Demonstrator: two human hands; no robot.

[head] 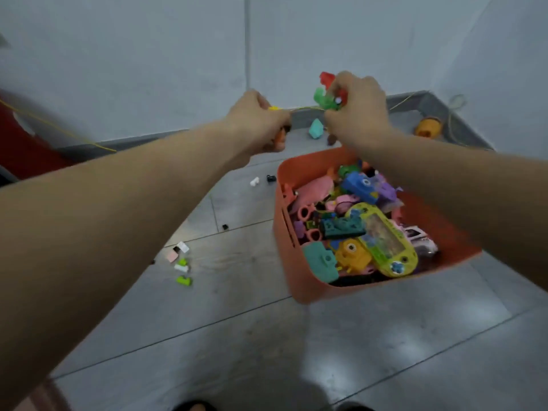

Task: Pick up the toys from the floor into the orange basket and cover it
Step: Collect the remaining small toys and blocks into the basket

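Orange basket [299,203] sits on the floor directly below and toward the person from the right hand [355,111], which grips a red-green toy [327,94]; left hand [258,120] pinches its yellow string [299,108].

A room in a home, seen in one corner. Grey floor tiles [237,336] meet plain white walls [148,54] just beyond the raised hands. Below the hands, an orange basket [289,262] brims with plastic toys, and small building blocks [181,266] lie scattered.
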